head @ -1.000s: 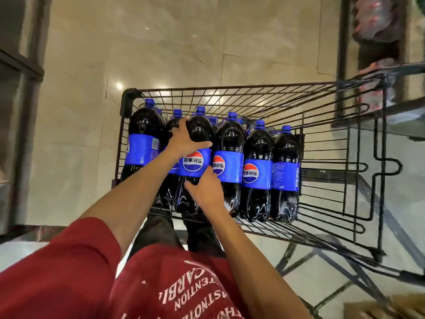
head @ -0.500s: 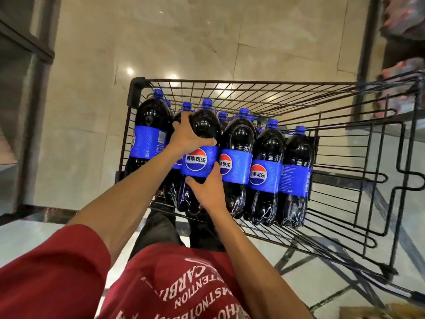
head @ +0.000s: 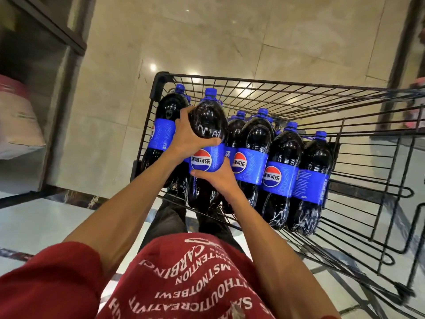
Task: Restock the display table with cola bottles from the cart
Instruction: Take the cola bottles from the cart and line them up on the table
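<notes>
A black wire cart (head: pixel 158 84) stands in front of me with several large cola bottles, dark with blue labels and blue caps. One cola bottle (head: pixel 208 118) sits higher than its neighbours. My left hand (head: pixel 188 134) grips its upper body from the left, thumb across the front just above the label. My right hand (head: pixel 217 178) holds it at the lower edge of the label. Another bottle (head: pixel 164 125) stands at the cart's left end, and more bottles (head: pixel 279 162) line up to the right.
A dark shelf unit (head: pixel 57 42) with a pale box (head: pixel 16 120) stands to the left. Glossy tiled floor (head: pixel 207 38) lies beyond the cart. The cart's right part (head: pixel 345 111) holds only bare wire. More shelving shows blurred at the far right.
The gripped bottle has risen above the row, its cap now higher than the others. Both hands rose with it. The view has tilted and moved closer to the cart.
</notes>
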Motion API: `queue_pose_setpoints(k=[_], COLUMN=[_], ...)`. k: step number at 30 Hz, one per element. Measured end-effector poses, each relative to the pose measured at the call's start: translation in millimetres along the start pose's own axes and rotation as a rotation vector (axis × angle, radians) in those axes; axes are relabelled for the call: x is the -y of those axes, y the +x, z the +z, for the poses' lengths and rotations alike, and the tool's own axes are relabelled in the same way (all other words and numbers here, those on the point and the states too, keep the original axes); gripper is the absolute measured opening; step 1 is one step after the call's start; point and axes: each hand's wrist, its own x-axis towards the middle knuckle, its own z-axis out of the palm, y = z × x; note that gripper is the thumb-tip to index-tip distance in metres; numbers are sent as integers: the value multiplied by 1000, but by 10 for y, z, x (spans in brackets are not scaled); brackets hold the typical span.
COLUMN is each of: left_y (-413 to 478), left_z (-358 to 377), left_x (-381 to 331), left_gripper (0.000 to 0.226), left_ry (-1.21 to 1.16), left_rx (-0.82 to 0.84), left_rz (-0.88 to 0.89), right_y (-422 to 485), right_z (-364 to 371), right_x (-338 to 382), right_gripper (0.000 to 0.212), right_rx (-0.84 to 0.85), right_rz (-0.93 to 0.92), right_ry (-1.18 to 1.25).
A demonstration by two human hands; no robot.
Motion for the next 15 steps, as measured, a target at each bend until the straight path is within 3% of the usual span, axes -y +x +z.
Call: queue_pose_setpoints(k=[3, 7, 15], left_y=[-6, -101, -465], left_z=[-26, -103, -677], left_x=[3, -29, -223], left_gripper=[112, 112, 111], left_ry=[-27, -109, -324], left_rx=[21, 41, -82], left_rz=[-6, 45, 108], right_y=[-77, -240, -570], right_z=[16, 20, 202], right_x=[35, 179, 722], right_gripper=[93, 99, 87], right_rx=[-27, -99, -80], right_rz=[-12, -31, -210], right_ry=[-29, -103, -319])
